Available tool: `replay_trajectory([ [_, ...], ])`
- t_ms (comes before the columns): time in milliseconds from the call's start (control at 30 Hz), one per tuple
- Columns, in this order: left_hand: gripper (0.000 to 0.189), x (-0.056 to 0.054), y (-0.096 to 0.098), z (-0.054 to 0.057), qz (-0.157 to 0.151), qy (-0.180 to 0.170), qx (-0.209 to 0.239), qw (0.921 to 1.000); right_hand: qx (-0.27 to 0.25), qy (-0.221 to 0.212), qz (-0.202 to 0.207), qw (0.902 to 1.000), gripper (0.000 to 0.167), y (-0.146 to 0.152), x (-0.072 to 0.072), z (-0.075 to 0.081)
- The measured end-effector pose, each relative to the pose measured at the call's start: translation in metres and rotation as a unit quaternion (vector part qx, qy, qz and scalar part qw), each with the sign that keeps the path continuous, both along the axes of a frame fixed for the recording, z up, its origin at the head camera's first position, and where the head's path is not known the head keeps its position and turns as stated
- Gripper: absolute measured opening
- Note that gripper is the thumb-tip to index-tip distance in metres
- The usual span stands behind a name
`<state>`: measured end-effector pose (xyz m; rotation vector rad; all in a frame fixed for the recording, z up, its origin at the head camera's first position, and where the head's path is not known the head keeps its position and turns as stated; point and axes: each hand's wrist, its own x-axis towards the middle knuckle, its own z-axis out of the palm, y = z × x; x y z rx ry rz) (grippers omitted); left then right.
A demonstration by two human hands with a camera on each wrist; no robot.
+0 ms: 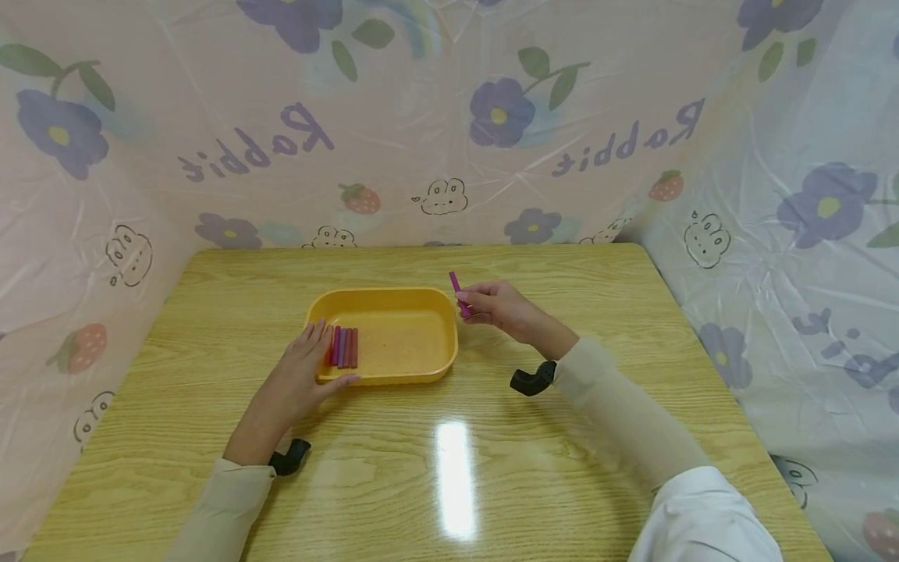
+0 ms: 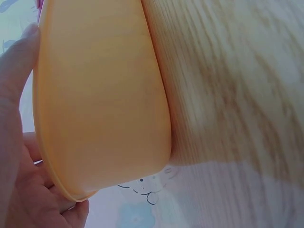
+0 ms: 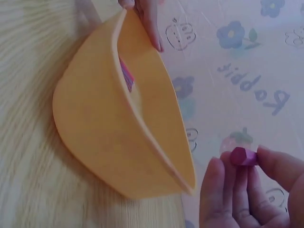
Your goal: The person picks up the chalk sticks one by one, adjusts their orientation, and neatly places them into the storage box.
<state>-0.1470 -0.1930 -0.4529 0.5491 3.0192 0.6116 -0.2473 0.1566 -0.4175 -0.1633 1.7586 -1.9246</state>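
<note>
A yellow plastic tray [image 1: 400, 378] stands on the wooden table. Several crayons [image 1: 344, 348] in red, purple and brownish tones lie side by side in its left end. Across that end rests my left hand [image 1: 298, 378], its fingers extended over the left side and its thumb along the near rim; part of the row is hidden under it. Just beyond the tray's right end, my right hand [image 1: 502, 308] pinches a purple crayon [image 1: 455, 282] between thumb and fingers. The right wrist view shows the crayon's six-sided end [image 3: 241, 157], apart from the tray.
The wood-grain table [image 1: 562, 484] reflects a bright light near its front. Printed plastic sheeting [image 1: 421, 117] hangs behind it and at both sides. Black wrist-worn pieces [image 1: 534, 380] stick out at both wrists.
</note>
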Motion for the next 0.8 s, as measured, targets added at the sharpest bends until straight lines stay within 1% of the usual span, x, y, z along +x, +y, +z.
replay_trajectory([
  [100,0.102,0.000,0.000,0.000,-0.003,0.001,0.002,1.0000,0.008,0.003,0.010,0.9999,0.045,-0.007,0.003,0.001],
  [267,0.103,0.000,0.000,0.000,-0.005,0.004,-0.001,1.0000,0.006,-0.004,0.017,0.9998,0.046,-0.017,0.006,0.000],
  [367,0.101,0.000,0.000,0.000,-0.005,0.005,0.000,1.0000,-0.002,-0.009,0.017,0.9998,0.042,-0.022,0.008,-0.001],
  [467,0.101,0.000,0.000,0.001,-0.005,0.004,0.001,1.0000,-0.006,-0.015,0.018,0.9997,0.033,-0.028,0.010,-0.002],
  [533,0.101,0.000,0.000,0.001,-0.006,0.002,0.001,1.0000,-0.009,-0.021,0.023,0.9995,0.035,-0.031,0.011,-0.002],
  [800,0.101,0.000,0.000,0.001,-0.004,0.000,0.001,1.0000,-0.016,-0.024,0.036,0.9990,0.021,-0.042,0.015,-0.003],
])
